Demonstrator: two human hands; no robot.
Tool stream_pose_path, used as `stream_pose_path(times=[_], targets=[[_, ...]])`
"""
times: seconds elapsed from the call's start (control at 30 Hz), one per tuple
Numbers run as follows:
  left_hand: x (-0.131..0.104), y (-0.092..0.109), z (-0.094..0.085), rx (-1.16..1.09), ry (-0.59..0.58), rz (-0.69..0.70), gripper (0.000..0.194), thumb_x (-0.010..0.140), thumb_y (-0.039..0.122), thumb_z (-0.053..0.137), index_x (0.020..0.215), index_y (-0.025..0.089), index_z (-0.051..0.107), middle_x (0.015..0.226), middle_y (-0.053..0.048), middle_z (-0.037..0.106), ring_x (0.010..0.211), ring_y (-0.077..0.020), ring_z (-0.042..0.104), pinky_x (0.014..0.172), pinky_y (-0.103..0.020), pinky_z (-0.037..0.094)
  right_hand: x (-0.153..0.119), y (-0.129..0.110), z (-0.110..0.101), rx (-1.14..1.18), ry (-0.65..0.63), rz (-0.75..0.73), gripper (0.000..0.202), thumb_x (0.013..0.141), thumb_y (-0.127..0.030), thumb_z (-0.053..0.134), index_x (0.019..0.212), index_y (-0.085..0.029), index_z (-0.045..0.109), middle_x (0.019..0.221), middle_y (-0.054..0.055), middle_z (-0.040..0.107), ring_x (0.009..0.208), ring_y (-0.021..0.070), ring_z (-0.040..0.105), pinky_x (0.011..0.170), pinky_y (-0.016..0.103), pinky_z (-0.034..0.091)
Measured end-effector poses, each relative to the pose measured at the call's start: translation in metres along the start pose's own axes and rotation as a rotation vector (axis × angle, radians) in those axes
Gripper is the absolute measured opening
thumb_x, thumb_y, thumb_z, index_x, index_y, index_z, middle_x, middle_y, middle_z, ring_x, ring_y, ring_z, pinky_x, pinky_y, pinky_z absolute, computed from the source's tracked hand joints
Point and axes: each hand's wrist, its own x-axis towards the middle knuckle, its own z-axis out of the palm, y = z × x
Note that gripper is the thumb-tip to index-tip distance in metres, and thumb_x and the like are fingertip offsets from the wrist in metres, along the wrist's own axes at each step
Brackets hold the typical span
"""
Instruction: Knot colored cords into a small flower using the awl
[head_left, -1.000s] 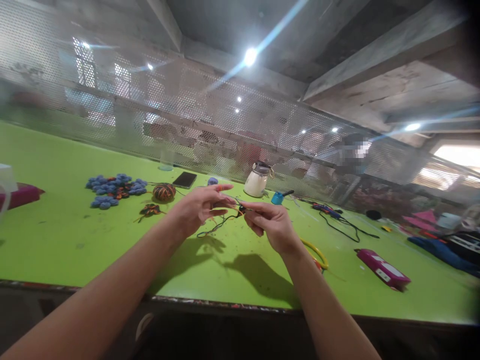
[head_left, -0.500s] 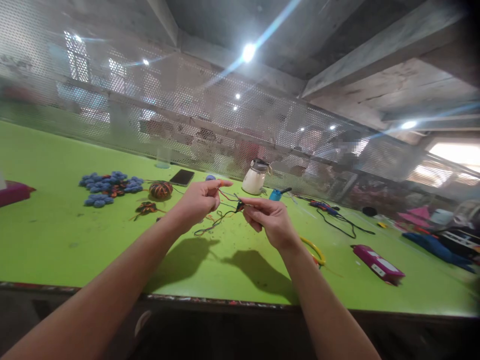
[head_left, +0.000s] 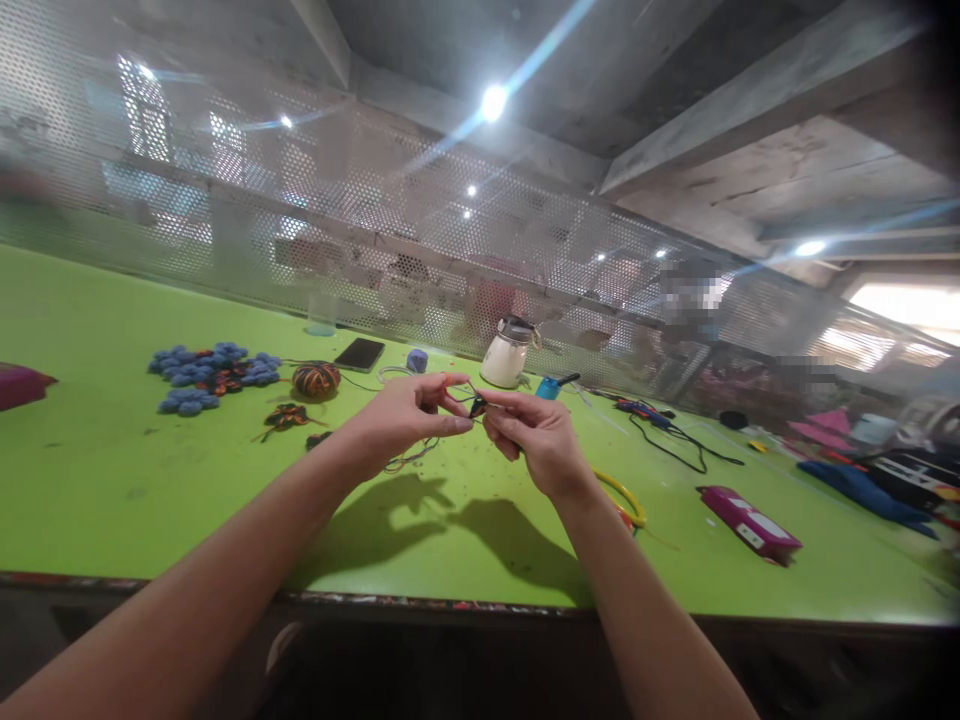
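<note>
Over the green table (head_left: 450, 550), my right hand (head_left: 536, 435) pinches a small dark yarn piece (head_left: 477, 406) between thumb and fingers. My left hand (head_left: 405, 415) faces it, with yarn looped over the index finger and the thumb reaching to the edge of the piece. Loose yarn strands (head_left: 414, 460) hang below the left hand. Whether a hook is in the right hand is hidden. Left of my hands lie an orange-and-dark yarn ball (head_left: 316, 380), a multicoloured yarn flower (head_left: 285, 417) and a cluster of blue yarn flowers (head_left: 217, 370).
Behind my hands stand a white jug (head_left: 505, 358), a phone (head_left: 360, 354) and a blue lighter-like item (head_left: 549, 387). To the right lie a yellow ring (head_left: 628, 495), a purple box (head_left: 750, 525) and a glue gun-like tool with a black cord (head_left: 645, 410). A perforated screen (head_left: 420, 250) borders the table.
My left hand has come closer to the right one, its thumb now extended to the yarn piece. The right hand keeps its pinch. The view has shifted slightly.
</note>
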Motion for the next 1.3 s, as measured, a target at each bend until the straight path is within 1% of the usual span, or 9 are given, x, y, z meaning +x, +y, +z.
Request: stream_pose_path(times=[0.17, 0.37, 0.53, 0.63, 0.77, 0.9, 1.1, 1.2, 1.3], targets=[[0.002, -0.007, -0.001, -0.173, 0.054, -0.021, 0.073, 0.06, 0.018, 0.075, 0.128, 0.014, 0.049, 0.068, 0.001, 0.061, 0.064, -0.0122, 0.053, 0.062, -0.026, 0.039, 0.0, 0.0, 0.001, 0.035, -0.013, -0.006, 0.024, 0.076, -0.019, 0.064, 0.099, -0.022, 0.071, 0.053, -0.005, 0.05, 0.041, 0.0047, 0.037, 0.04, 0.021, 0.026], [-0.001, -0.002, -0.002, -0.21, 0.056, -0.046, 0.076, 0.057, 0.015, 0.076, 0.129, 0.017, 0.049, 0.06, 0.004, 0.058, 0.055, -0.0106, 0.049, 0.053, -0.024, 0.035, 0.0, 0.001, 0.001, 0.047, -0.004, 0.037, 0.026, 0.074, -0.021, 0.066, 0.099, -0.019, 0.071, 0.053, -0.004, 0.051, 0.041, 0.0045, 0.037, 0.04, 0.021, 0.027], [-0.002, 0.001, -0.004, -0.194, 0.06, -0.002, 0.075, 0.059, 0.015, 0.076, 0.128, 0.015, 0.049, 0.061, 0.004, 0.058, 0.06, -0.0109, 0.052, 0.061, -0.025, 0.039, 0.0, 0.001, 0.002, 0.093, 0.004, 0.075, 0.027, 0.072, -0.023, 0.068, 0.099, -0.019, 0.071, 0.053, -0.004, 0.053, 0.041, 0.0045, 0.037, 0.039, 0.02, 0.024], [-0.001, 0.0, -0.004, -0.168, 0.051, 0.034, 0.075, 0.06, 0.017, 0.076, 0.129, 0.015, 0.047, 0.07, 0.001, 0.063, 0.067, -0.0125, 0.056, 0.066, -0.027, 0.042, 0.0, -0.001, 0.003, 0.15, 0.007, 0.12, 0.027, 0.071, -0.023, 0.069, 0.098, -0.019, 0.071, 0.054, -0.003, 0.054, 0.041, 0.0043, 0.037, 0.039, 0.02, 0.022], [0.001, -0.003, -0.001, -0.113, 0.036, 0.055, 0.077, 0.06, 0.02, 0.077, 0.131, 0.018, 0.045, 0.084, -0.004, 0.066, 0.075, -0.0159, 0.059, 0.061, -0.028, 0.044, 0.0, -0.002, 0.007, 0.211, 0.005, 0.171, 0.028, 0.07, -0.024, 0.07, 0.097, -0.019, 0.071, 0.054, -0.002, 0.055, 0.041, 0.004, 0.037, 0.039, 0.019, 0.021], [0.0, 0.0, 0.002, -0.11, 0.057, 0.037, 0.077, 0.06, 0.02, 0.077, 0.13, 0.017, 0.045, 0.077, -0.002, 0.065, 0.07, -0.0155, 0.059, 0.057, -0.026, 0.041, 0.001, 0.0, 0.009, 0.215, 0.025, 0.198, 0.028, 0.068, -0.024, 0.072, 0.096, -0.018, 0.072, 0.054, -0.003, 0.055, 0.04, 0.0038, 0.038, 0.038, 0.019, 0.021], [-0.003, 0.004, 0.003, -0.176, 0.034, -0.015, 0.075, 0.064, 0.024, 0.075, 0.131, 0.016, 0.043, 0.075, -0.002, 0.065, 0.07, -0.0164, 0.06, 0.056, -0.026, 0.039, 0.002, 0.003, 0.009, 0.192, 0.085, 0.155, 0.027, 0.068, -0.024, 0.071, 0.095, -0.018, 0.071, 0.053, -0.003, 0.056, 0.039, 0.004, 0.039, 0.038, 0.019, 0.022], [-0.002, 0.003, 0.007, -0.166, 0.078, -0.027, 0.081, 0.058, 0.017, 0.077, 0.131, 0.015, 0.042, 0.07, 0.001, 0.064, 0.067, -0.0143, 0.059, 0.06, -0.026, 0.041, 0.002, 0.005, 0.01, 0.19, 0.094, 0.158, 0.028, 0.069, -0.023, 0.071, 0.095, -0.017, 0.071, 0.053, -0.003, 0.056, 0.039, 0.0041, 0.039, 0.038, 0.019, 0.023], [-0.001, 0.004, 0.01, -0.162, 0.134, -0.04, 0.081, 0.056, 0.012, 0.077, 0.13, 0.015, 0.045, 0.065, 0.003, 0.062, 0.063, -0.012, 0.057, 0.061, -0.025, 0.041, 0.002, 0.006, 0.012, 0.189, 0.083, 0.168, 0.028, 0.069, -0.023, 0.071, 0.096, -0.017, 0.071, 0.054, -0.002, 0.056, 0.039, 0.004, 0.04, 0.038, 0.019, 0.023]])
